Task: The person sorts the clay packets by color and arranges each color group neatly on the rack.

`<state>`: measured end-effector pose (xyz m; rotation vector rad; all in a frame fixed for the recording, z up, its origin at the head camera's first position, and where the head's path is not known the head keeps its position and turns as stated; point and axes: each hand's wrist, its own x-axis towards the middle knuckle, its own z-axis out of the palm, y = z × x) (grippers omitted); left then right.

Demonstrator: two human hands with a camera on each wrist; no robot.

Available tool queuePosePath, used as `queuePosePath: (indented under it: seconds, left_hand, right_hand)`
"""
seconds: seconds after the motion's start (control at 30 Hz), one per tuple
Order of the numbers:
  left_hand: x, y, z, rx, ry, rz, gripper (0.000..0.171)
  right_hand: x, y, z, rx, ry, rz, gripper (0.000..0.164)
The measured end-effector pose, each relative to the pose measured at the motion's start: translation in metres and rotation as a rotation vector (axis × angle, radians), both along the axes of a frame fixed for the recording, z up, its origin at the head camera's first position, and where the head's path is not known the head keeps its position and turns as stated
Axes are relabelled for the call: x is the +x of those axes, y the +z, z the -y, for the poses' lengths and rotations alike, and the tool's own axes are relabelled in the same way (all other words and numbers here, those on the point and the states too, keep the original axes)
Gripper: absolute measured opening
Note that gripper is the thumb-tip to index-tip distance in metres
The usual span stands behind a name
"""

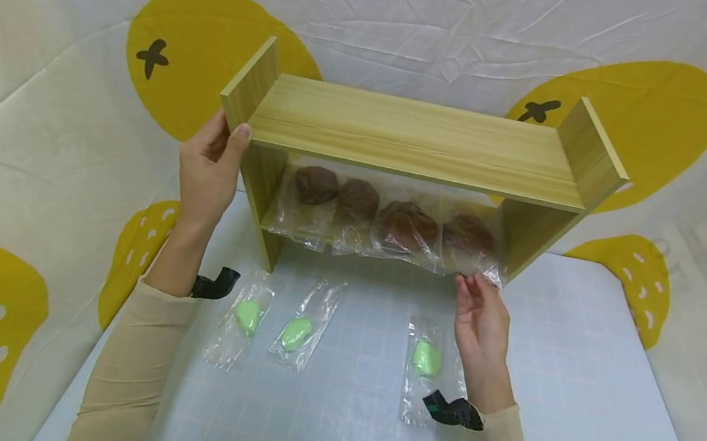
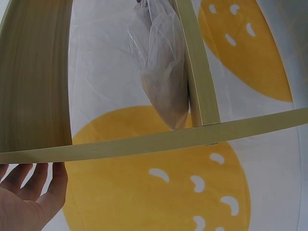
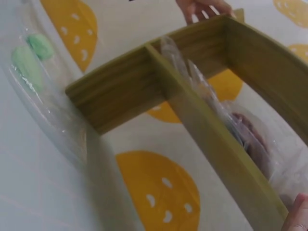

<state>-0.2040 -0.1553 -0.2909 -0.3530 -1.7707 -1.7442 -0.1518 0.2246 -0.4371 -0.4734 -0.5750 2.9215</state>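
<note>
A wooden two-tier shelf (image 1: 418,129) stands on the table. My left hand (image 1: 208,177) grips its left side panel (image 1: 251,86), thumb in front and fingers on the outer side. In the left wrist view the fingers (image 2: 58,183) lie against the panel. Several brown, bun-like rounds in clear bags sit in a row on the lower board (image 3: 207,139). At the right end of that row, my right hand (image 1: 483,321) pinches the lower edge of the last bagged brown round (image 1: 467,234). Only a fingertip (image 3: 299,211) shows in the right wrist view, beside the board's front edge.
Three light green pieces in clear packets lie on the table before the shelf: a left packet (image 1: 247,316), a middle one (image 1: 296,334) and a right one (image 1: 426,359) beside my right wrist. A white cloth (image 1: 416,30) with yellow shapes hangs behind.
</note>
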Motion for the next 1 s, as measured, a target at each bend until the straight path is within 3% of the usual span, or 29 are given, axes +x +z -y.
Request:
queuePosePath:
  seconds: [0.2, 0.53, 0.7, 1.0]
  left_hand:
    - [0.002, 0.000, 0.000, 0.000, 0.003, 0.007, 0.036]
    - [-0.004, -0.005, 0.004, -0.002, 0.003, 0.017, 0.036]
    - [0.002, 0.000, 0.001, 0.012, -0.003, 0.004, 0.036]
    - [0.005, 0.002, -0.001, 0.005, -0.005, 0.000, 0.036]
  right_hand:
    - [0.012, 0.000, -0.004, 0.090, 0.018, 0.063, 0.007]
    - [0.030, -0.004, -0.012, 0.254, 0.110, 0.067, 0.008]
    - [0.037, -0.006, -0.015, 0.302, 0.142, 0.096, 0.013]
    - [0.045, -0.011, -0.020, 0.385, 0.172, 0.060, 0.020]
